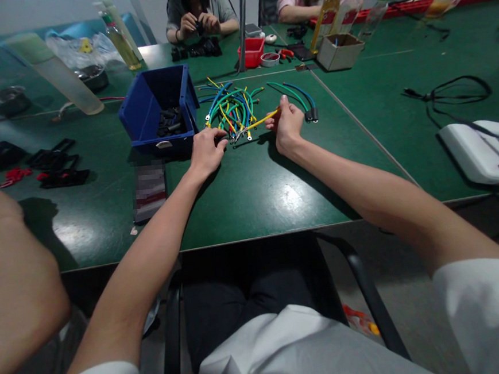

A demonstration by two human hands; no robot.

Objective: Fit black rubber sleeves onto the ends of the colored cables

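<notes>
Pinching one yellow wire (pixel 264 118) by its right end in my right hand (pixel 287 125), fingers closed narrow on it. Wire slopes left and nearer, down to the near edge of the wire bundle (pixel 225 100). My left hand (pixel 207 150) sits at the bundle's near left, back of the hand up, thumb and index bent right beside the metal terminals (pixel 239 135). Gap there looks narrow; from my feed I can't tell if it grips a terminal or only touches.

Bundle is a tangle of green, blue and yellow with a bit of red, on the green table (pixel 264 209), just right of the blue parts bin (pixel 144 86). Small black parts (pixel 170 123) lie in the bin. One green and one blue wire end in black sleeves (pixel 312 114), lying just right of my right hand.

Nearer than the bin: a dark flat slab (pixel 149 189), pixelated, can't identify. Far left of me: black plastic pieces (pixel 64 161) beside red parts (pixel 11 178). Right side: black cable (pixel 461 81) in a loop, farther off than a white device (pixel 475 155) at the near edge. Far side: red tray (pixel 252 51), cardboard box (pixel 339 54), and a co-worker's hands (pixel 197 24) on a small black item.
</notes>
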